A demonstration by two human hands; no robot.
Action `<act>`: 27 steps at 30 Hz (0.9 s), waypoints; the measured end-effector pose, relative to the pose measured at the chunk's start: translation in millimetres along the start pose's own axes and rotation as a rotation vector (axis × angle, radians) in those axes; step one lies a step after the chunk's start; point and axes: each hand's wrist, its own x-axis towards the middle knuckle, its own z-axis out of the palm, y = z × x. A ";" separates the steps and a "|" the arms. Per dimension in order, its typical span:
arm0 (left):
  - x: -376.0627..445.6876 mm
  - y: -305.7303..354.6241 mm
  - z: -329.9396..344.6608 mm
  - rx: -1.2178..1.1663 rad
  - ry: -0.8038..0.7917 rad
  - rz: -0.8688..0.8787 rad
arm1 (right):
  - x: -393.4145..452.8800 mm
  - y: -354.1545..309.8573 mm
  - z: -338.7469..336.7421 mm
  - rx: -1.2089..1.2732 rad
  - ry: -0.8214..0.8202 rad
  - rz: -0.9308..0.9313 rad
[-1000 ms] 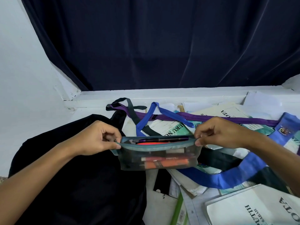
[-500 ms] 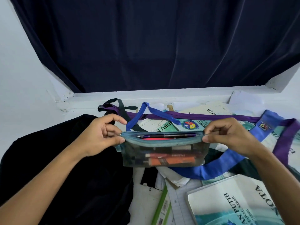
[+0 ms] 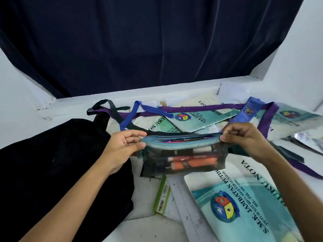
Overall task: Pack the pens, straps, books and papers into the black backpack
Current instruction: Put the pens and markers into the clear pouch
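We are holding the mesh pencil pouch [image 3: 183, 154] of pens between our hands: the left hand [image 3: 122, 147] is pinching its left end, the right hand [image 3: 244, 138] its right end. The black backpack [image 3: 61, 172] is lying on the surface, left of the pouch.

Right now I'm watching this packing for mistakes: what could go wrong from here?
1. The pencil pouch, pinched at its ends by the left hand and right hand, looks partly unzipped; pens may slip out if it tips.
2. The purple strap and blue strap lie across the books and might drag them when pulled.
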 end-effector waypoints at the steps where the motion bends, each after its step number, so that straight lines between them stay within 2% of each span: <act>1: -2.5 -4.5 4.2 -0.010 0.011 -0.016 | -1.5 3.2 -1.1 -0.013 0.001 0.032; 4: -10.0 -16.1 17.3 -0.017 0.093 -0.033 | -2.4 9.0 -6.4 -0.094 -0.009 0.118; 7: -16.6 -23.8 24.5 -0.046 0.202 -0.012 | 1.1 1.1 -10.6 -0.279 -0.114 0.192; 10: -19.7 -25.3 26.7 -0.071 0.269 -0.001 | 16.1 -19.7 0.8 -0.566 -0.120 0.050; 11: -20.7 -25.0 27.1 -0.072 0.282 0.003 | 21.9 -32.0 13.0 -0.578 -0.122 -0.030; 13: -22.3 -24.9 28.7 -0.070 0.301 0.021 | 31.4 -56.5 47.2 -0.507 -0.225 -0.144; 17: -24.6 -25.3 33.2 -0.100 0.332 0.060 | 55.6 -72.9 114.5 -0.507 -0.475 -0.201; 22: -28.9 -21.9 40.4 -0.095 0.354 0.126 | 74.4 -68.3 143.7 -0.571 -0.611 -0.107; 27: -35.4 -19.2 46.3 -0.089 0.391 0.160 | 76.5 -74.2 142.1 -0.650 -0.589 -0.051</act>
